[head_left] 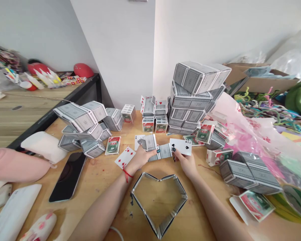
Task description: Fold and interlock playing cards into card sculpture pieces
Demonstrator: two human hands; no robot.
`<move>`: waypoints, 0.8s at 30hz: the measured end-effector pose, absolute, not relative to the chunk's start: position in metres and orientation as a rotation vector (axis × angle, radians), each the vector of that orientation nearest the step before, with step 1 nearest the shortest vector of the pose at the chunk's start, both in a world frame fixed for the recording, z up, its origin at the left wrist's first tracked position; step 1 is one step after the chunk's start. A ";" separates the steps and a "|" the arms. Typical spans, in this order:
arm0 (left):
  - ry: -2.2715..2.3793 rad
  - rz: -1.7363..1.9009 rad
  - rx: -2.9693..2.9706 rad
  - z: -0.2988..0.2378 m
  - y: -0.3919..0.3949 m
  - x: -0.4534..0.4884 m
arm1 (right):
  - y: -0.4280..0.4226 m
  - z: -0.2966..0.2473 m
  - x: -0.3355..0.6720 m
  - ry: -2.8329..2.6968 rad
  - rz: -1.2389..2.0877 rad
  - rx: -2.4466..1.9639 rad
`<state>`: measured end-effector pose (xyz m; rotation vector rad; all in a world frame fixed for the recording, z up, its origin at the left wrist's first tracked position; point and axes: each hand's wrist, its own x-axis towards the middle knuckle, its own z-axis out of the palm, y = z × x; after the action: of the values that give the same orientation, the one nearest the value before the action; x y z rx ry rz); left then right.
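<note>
My left hand (141,156), with a red string at its wrist, pinches a folded playing card (148,142) with a grey patterned back. Another grey-backed folded piece (165,151) spans the gap towards my right hand (185,162), and whether it is joined to the others I cannot tell. My right hand's thumb and fingers are closed on a two of spades (182,147), held face up. Under and beside my left hand lie an ace of spades (137,140) and a diamond card (125,156). Between my forearms stands a heart-shaped frame of folded cards (179,183).
A tall stack of card-built boxes (188,100) rises at the back right, with a lower stack (77,117) at left. Red-green card boxes (112,145) lie around. A black phone (68,175) is at left; pink plastic (240,117) and a yellow tape roll (288,204) are right.
</note>
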<state>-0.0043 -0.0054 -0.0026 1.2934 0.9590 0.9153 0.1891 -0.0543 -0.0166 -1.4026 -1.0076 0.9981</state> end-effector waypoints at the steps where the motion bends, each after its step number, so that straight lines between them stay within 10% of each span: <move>1: 0.963 0.910 1.305 -0.002 -0.005 -0.004 | -0.054 -0.017 0.189 -1.009 0.992 -1.403; 24: 0.957 0.950 1.203 0.000 -0.003 -0.002 | -0.055 -0.019 0.193 -0.876 1.161 -1.271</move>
<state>-0.0019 -0.0031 0.0002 1.2031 0.9568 0.9502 0.1935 -0.0549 -0.0188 -1.2713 -0.8764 1.1613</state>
